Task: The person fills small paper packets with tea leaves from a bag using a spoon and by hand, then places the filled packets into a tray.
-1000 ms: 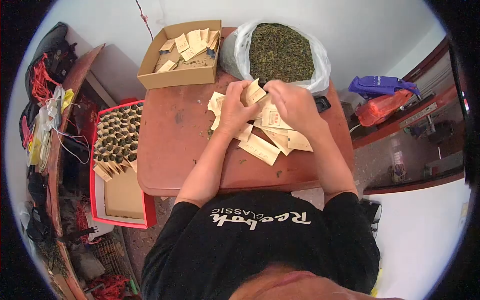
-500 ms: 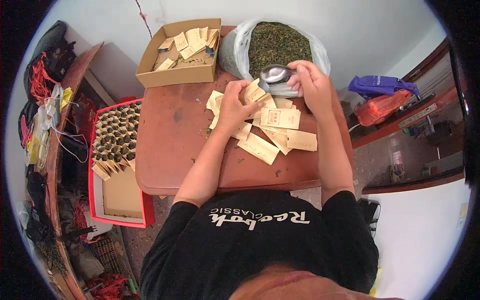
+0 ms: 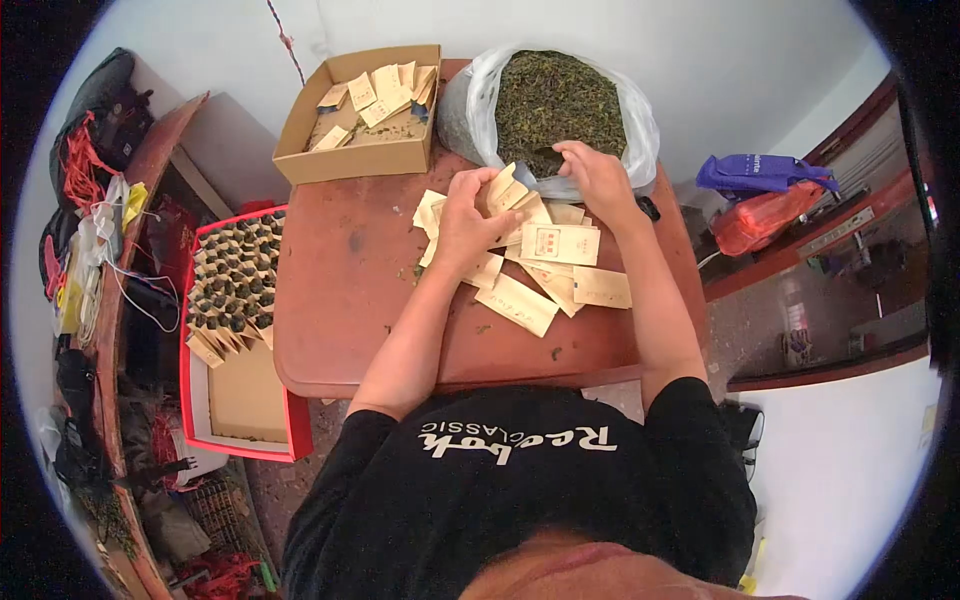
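My left hand (image 3: 468, 217) is closed on a small paper packet (image 3: 503, 190), whose dark mouth faces up and right. The handle end of a spoon is pinched in my right hand (image 3: 596, 180); its bowl is down at the near edge of the dried leaves (image 3: 560, 95), mostly hidden among them. These leaves fill a clear plastic bag (image 3: 484, 105) at the back of the table. Several flat paper packets (image 3: 517, 302) lie overlapping under and in front of my hands, some with a printed label.
On the brown table (image 3: 340, 270) stands a cardboard box (image 3: 350, 160) with several packets. A red box (image 3: 300, 425) at the left holds rows of upright filled packets. Bags and cords hang over a wooden shelf (image 3: 165, 150) farther left. Blue (image 3: 765, 172) and red bags (image 3: 765, 217) are at the right.
The spoon has come out from over the packet, turned, and dipped into the leaves with my right hand, which shifted slightly left and down. My left hand keeps the packet in place.
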### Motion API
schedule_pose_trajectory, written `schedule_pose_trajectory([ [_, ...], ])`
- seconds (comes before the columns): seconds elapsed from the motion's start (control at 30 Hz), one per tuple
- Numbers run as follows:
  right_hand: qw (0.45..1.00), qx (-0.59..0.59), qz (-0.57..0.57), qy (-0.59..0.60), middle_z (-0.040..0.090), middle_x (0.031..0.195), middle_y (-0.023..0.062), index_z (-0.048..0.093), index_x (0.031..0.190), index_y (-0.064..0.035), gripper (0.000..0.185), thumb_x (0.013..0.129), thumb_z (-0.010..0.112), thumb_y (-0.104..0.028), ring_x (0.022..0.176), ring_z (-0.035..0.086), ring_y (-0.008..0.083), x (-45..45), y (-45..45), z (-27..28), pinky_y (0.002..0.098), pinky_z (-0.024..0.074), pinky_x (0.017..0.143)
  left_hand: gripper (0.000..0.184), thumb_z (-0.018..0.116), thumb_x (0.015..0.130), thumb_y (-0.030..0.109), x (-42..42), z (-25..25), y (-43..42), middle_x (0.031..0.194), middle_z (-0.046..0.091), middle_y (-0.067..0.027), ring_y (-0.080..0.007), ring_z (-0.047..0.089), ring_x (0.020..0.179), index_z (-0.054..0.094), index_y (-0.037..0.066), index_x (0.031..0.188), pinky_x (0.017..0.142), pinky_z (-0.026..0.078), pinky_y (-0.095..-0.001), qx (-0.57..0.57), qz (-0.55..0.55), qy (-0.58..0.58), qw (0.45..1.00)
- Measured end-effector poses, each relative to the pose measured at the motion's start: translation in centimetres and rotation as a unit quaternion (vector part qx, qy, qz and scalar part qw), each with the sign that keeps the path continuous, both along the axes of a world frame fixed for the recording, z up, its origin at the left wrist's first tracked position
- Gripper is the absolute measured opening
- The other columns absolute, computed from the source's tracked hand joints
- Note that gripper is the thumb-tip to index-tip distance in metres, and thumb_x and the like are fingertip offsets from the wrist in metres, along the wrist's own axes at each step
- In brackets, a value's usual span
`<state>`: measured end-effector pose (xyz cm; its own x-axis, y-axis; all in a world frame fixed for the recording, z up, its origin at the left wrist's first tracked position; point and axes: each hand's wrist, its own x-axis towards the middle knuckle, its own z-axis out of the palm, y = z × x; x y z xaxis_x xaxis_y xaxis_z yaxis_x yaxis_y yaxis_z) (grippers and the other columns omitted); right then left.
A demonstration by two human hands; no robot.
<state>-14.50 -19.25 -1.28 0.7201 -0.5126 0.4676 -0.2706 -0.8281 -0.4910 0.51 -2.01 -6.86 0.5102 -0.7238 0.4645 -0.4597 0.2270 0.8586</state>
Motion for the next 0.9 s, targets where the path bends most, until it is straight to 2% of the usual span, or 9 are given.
schedule_pose_trajectory([
  [0.17, 0.997, 0.021, -0.074, -0.032, 0.071, 0.079, 0.0130, 0.064, 0.113, -0.0069, 0.028, 0.098, 0.048, -0.024, 0.078, 0.068, 0.0334, -1.4, -0.7, 1.2, 0.0428, 0.0515, 0.073, 0.054, 0.083, 0.068, 0.011, -0.4, 0.2, 0.0, 0.111, 0.053, -0.0089, -0.0235, 0.054, 0.104, 0.058, 0.003, 0.116, 0.092, 0.046, -0.0324, -0.008, -0.017, 0.062, 0.998],
  [0.27, 0.986, -0.021, -0.163, -0.014, 0.070, 0.078, 0.0154, 0.065, 0.110, -0.0059, 0.029, 0.099, 0.046, -0.024, 0.078, 0.068, 0.0339, -1.7, -1.5, 2.0, 0.0443, 0.0515, 0.075, 0.055, 0.084, 0.068, 0.011, -0.5, 0.4, 0.2, 0.111, 0.053, -0.0091, -0.0238, 0.055, 0.104, 0.058, 0.003, 0.117, 0.093, 0.046, -0.0326, -0.014, -0.014, 0.055, 0.998],
  [0.3, 0.980, -0.035, -0.190, 0.038, 0.070, 0.077, 0.0167, 0.066, 0.106, -0.0035, 0.031, 0.098, 0.043, -0.023, 0.078, 0.068, 0.0344, -1.6, -1.1, 2.6, 0.0453, 0.0516, 0.076, 0.055, 0.084, 0.068, 0.011, -0.4, 0.3, 0.1, 0.111, 0.053, -0.0092, -0.0240, 0.055, 0.104, 0.058, 0.003, 0.117, 0.093, 0.046, -0.0327, -0.019, -0.012, 0.049, 0.999],
  [0.4, 0.988, 0.012, -0.150, 0.039, 0.071, 0.073, 0.0106, 0.065, 0.106, -0.0021, 0.029, 0.097, 0.044, -0.021, 0.066, 0.068, 0.0228, -0.8, -2.2, 0.4, 0.0361, 0.0526, 0.069, 0.058, 0.083, 0.068, 0.009, 0.0, 0.1, 0.0, 0.113, 0.054, -0.0087, -0.0228, 0.055, 0.106, 0.058, 0.003, 0.119, 0.094, 0.047, -0.0339, -0.019, 0.017, -0.034, 0.999],
  [0.43, 0.990, 0.044, -0.131, 0.033, 0.070, 0.072, 0.0113, 0.064, 0.104, 0.0005, 0.029, 0.096, 0.043, -0.019, 0.061, 0.066, 0.0195, -0.4, -1.9, 0.2, 0.0341, 0.0524, 0.064, 0.058, 0.083, 0.067, 0.009, -0.1, 0.2, 0.0, 0.113, 0.055, -0.0088, -0.0232, 0.055, 0.106, 0.058, 0.003, 0.119, 0.095, 0.046, -0.0341, -0.020, 0.019, -0.034, 0.999],
  [0.53, 0.981, 0.154, -0.110, -0.048, 0.069, 0.070, 0.0146, 0.063, 0.100, 0.0024, 0.030, 0.095, 0.043, -0.019, 0.059, 0.066, 0.0225, 0.6, -0.8, -0.2, 0.0370, 0.0527, 0.062, 0.058, 0.083, 0.066, 0.009, -0.2, 0.2, 0.0, 0.112, 0.055, -0.0092, -0.0238, 0.055, 0.106, 0.058, 0.003, 0.118, 0.096, 0.045, -0.0343, -0.021, 0.023, -0.034, 0.999],
  [0.63, 0.949, 0.283, -0.101, -0.100, 0.070, 0.071, 0.0135, 0.062, 0.102, 0.0020, 0.027, 0.094, 0.044, -0.017, 0.053, 0.061, 0.0141, 0.9, -1.5, -0.7, 0.0298, 0.0480, 0.050, 0.058, 0.083, 0.066, 0.010, -0.2, 0.1, 0.0, 0.112, 0.055, -0.0092, -0.0233, 0.055, 0.105, 0.058, 0.003, 0.118, 0.096, 0.045, -0.0343, -0.026, 0.027, -0.033, 0.999],
  [0.83, 0.892, 0.414, -0.115, -0.139, 0.069, 0.073, 0.0123, 0.060, 0.104, 0.0010, 0.026, 0.095, 0.044, -0.018, 0.052, 0.057, 0.0116, 0.6, -2.4, -0.5, 0.0230, 0.0408, 0.042, 0.057, 0.083, 0.067, 0.011, -0.3, 0.3, 0.1, 0.110, 0.055, -0.0091, -0.0233, 0.055, 0.105, 0.058, 0.004, 0.118, 0.095, 0.045, -0.0349, -0.022, 0.024, -0.021, 0.999],
  [0.9, 0.884, 0.426, -0.108, -0.158, 0.068, 0.072, 0.0120, 0.060, 0.103, 0.0009, 0.026, 0.095, 0.045, -0.018, 0.052, 0.056, 0.0115, 0.3, -2.4, -0.1, 0.0231, 0.0407, 0.043, 0.057, 0.083, 0.067, 0.011, -0.2, 0.3, 0.1, 0.110, 0.055, -0.0090, -0.0233, 0.055, 0.105, 0.058, 0.004, 0.118, 0.095, 0.045, -0.0348, -0.021, 0.025, -0.025, 0.999],
])
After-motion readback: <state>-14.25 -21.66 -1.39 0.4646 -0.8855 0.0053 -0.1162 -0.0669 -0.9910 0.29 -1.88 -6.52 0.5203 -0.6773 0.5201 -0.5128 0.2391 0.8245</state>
